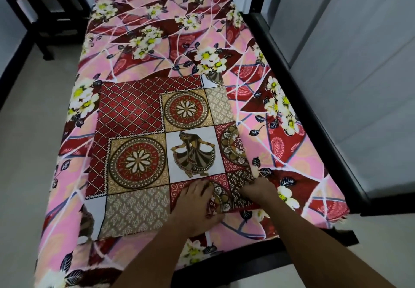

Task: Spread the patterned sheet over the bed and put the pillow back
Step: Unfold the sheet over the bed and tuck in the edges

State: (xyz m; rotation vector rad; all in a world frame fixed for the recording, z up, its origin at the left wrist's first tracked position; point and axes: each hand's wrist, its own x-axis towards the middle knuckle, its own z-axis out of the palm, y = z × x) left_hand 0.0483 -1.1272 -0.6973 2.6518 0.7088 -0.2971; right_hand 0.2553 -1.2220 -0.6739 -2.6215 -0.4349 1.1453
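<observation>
**Folded sheet waiting to be opened out**

Bedroom floor and a dark bed frame (276,47) are framing a bed (157,18) already covered in pink floral cloth. Near its foot is lying the folded patterned sheet (157,144) — the left hand (197,206) is pressing flat, open, on its near corner, while the right hand (258,189) is pinching the right edge. Unfolding probably comes next — no pillow is showing.

Even, soft indoor light — edges bowed, perhaps slightly blurred.
</observation>
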